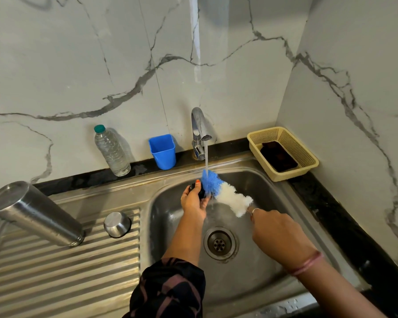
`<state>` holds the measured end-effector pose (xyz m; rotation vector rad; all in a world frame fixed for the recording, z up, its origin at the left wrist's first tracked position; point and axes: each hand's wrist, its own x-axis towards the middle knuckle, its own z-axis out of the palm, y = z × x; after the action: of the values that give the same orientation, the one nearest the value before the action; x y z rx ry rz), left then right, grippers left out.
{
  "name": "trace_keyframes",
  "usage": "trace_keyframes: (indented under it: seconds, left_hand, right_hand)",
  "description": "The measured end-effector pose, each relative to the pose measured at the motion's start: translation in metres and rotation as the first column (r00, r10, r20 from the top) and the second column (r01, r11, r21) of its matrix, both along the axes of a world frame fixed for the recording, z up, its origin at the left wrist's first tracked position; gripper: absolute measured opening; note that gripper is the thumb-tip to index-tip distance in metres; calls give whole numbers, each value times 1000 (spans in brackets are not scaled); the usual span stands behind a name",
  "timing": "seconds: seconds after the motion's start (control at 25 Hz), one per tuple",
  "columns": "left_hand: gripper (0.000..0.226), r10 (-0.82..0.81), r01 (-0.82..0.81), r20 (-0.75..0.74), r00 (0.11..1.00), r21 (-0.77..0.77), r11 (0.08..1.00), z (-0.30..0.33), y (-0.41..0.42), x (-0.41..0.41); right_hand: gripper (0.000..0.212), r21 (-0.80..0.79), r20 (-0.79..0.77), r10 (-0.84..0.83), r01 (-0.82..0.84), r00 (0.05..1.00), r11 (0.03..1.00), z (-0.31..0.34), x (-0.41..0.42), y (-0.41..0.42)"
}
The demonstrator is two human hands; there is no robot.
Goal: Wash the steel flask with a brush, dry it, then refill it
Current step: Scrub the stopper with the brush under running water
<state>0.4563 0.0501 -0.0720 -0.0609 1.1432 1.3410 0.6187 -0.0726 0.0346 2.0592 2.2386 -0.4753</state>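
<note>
I'm seeing brush (223, 191) showing blue and white | cup (162, 151) blue | basket (283, 152) cream | my sleeve (168, 290) showing black with mauve streaks

Steel flask (36, 213) upside down on ribbed drainboard (62, 271) left of sink; its steel cap (117, 224) just beside; blue-and-white bottle brush (223, 193) under running tap (199, 131) water.

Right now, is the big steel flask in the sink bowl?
No, the steel flask stands upside down on the ribbed drainboard, left of the bowl.
</note>
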Motion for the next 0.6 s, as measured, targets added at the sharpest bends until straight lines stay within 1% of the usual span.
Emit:
trace_keyframes:
  seconds: [0.08,0.16,0.36,0.44,0.52,0.6]
  left_hand:
    - [42,5,-5,-14,1000,-5,1000,-3,2,-1]
    - [42,-5,5,9,1000,-12,1000,-4,1,2]
    - [40,-2,2,49,999,6,1000,-6,-2,2]
    - [38,12,-12,52,999,15,1000,-6,0,0]
    - [41,0,0,18,1000,22,1000,-6,2,1]
    - [44,-11,9,32,999,35,999,-6,3,3]
  right_hand:
    - [28,27,30,23,-23,999,999,4,1,-6]
    - [29,27,15,13,-13,1000,1000,6,-4,1]
    - [29,-58,-23,-6,4,1000,998,10,-13,22]
    - [38,-68,-6,12,-12,1000,998,15,-8,17]
    - [55,-46,37,70,-68,997,997,18,-6,8]
    - [62,-27,70,97,-95,993,995,18,-9,7]
